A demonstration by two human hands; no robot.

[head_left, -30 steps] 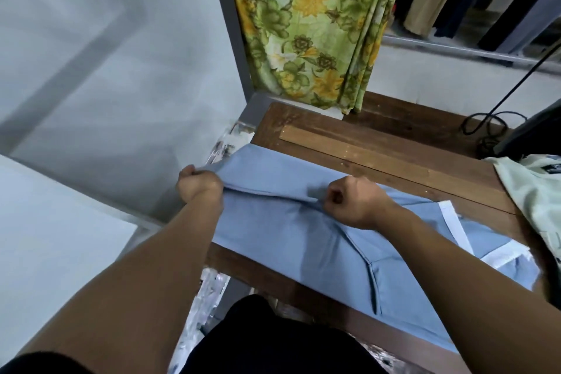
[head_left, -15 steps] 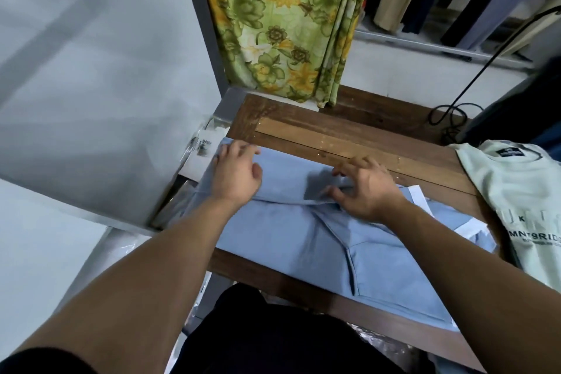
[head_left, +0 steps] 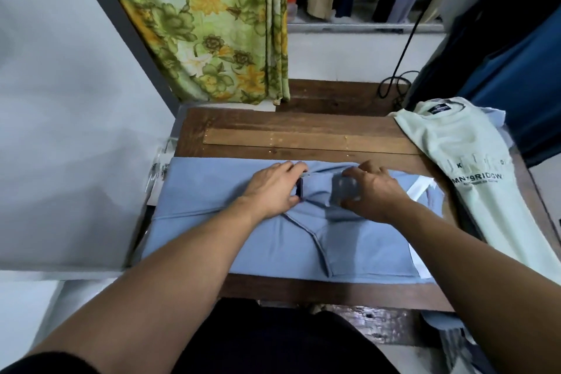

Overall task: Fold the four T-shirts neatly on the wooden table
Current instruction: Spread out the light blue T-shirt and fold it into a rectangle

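The blue T-shirt lies spread across the wooden table, partly folded. The left hand presses it flat with straight fingers, and the right hand curls round a raised fold of its cloth. The next move is probably to lay that fold down squarely and smooth it.
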